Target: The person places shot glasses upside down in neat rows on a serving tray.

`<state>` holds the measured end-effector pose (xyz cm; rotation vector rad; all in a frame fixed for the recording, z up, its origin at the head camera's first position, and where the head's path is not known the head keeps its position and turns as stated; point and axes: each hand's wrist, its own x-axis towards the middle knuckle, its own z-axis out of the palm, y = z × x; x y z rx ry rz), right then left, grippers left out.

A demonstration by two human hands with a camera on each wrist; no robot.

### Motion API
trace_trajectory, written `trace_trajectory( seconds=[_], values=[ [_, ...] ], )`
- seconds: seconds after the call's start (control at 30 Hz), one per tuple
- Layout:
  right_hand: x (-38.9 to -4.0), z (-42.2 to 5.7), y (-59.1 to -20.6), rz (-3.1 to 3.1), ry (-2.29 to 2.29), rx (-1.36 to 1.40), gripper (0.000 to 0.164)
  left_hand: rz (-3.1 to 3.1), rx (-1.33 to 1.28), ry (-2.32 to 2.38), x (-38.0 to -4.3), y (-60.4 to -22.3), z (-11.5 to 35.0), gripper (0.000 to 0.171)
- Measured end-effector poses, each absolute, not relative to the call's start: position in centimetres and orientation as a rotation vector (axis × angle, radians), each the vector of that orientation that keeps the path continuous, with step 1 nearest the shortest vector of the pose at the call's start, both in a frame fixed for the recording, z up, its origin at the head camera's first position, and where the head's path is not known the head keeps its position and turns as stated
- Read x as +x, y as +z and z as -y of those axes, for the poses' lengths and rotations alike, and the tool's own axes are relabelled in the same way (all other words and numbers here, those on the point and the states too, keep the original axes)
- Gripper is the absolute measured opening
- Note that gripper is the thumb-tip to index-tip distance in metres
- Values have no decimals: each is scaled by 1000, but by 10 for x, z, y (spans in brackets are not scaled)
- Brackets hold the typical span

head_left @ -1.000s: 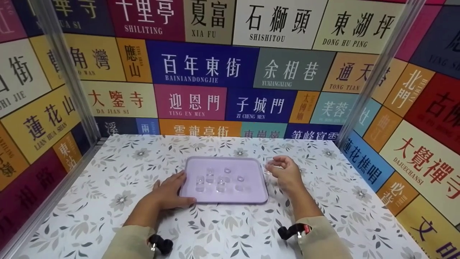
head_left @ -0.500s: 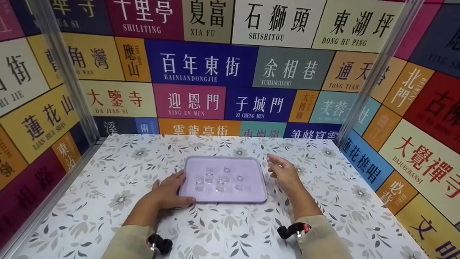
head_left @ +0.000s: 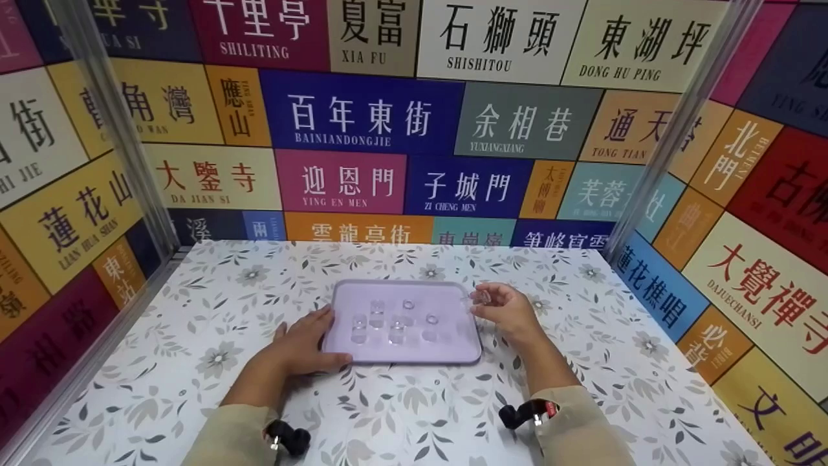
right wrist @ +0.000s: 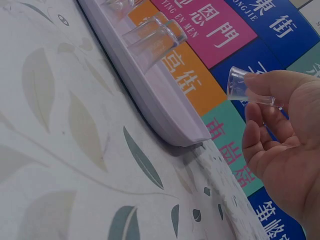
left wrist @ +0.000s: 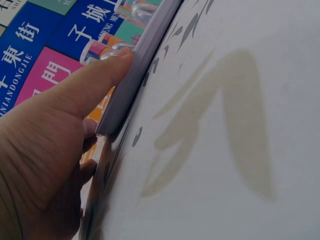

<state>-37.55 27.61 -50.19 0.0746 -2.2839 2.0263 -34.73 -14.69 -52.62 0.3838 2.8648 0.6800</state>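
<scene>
A lilac tray (head_left: 453,353) lies in front of me, bearing several small clear shot glasses (head_left: 397,331). My left hand (head_left: 301,346) grips its near left corner, thumb along the front rim and fingers by the left side. In the left wrist view the thumb (left wrist: 105,75) presses on the tray wall (left wrist: 131,82). My right hand (head_left: 511,314) is just beyond the tray's right edge. Between its thumb and fingers it pinches another clear shot glass (right wrist: 240,84), held tilted with the wide mouth pointing left in the right wrist view. Curled fingers partly hide its base.
The tray rests on a table with a white leaf-and-flower cover (head_left: 401,414). Walls of coloured signs (head_left: 362,116) stand behind and on both sides. Clear upright posts (head_left: 673,129) mark the back corners.
The right hand drew slightly back from the tray and then moved left to its right edge. The glass in its fingers has turned from upright to tilted. The left hand stays in place.
</scene>
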Motion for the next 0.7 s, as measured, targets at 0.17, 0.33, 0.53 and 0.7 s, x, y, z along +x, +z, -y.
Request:
trace_trajectory(
  seconds=[0.17,0.33,0.53,0.7],
  values=[
    [-375,-274,-502,2383,1978,170,49,-2866,388,680,-348,-528,147,116],
    [-374,-270,-502,2433,1980,273,56,-2861,382,672,-349,-529,147,117],
    [-373,-265,-505,2483,1974,262,51,-2862,381,672,-350,-528,147,117],
    [-373,-264,-507,2580,1885,243,45,-2890,404,649,-350,-531,148,118]
  ],
)
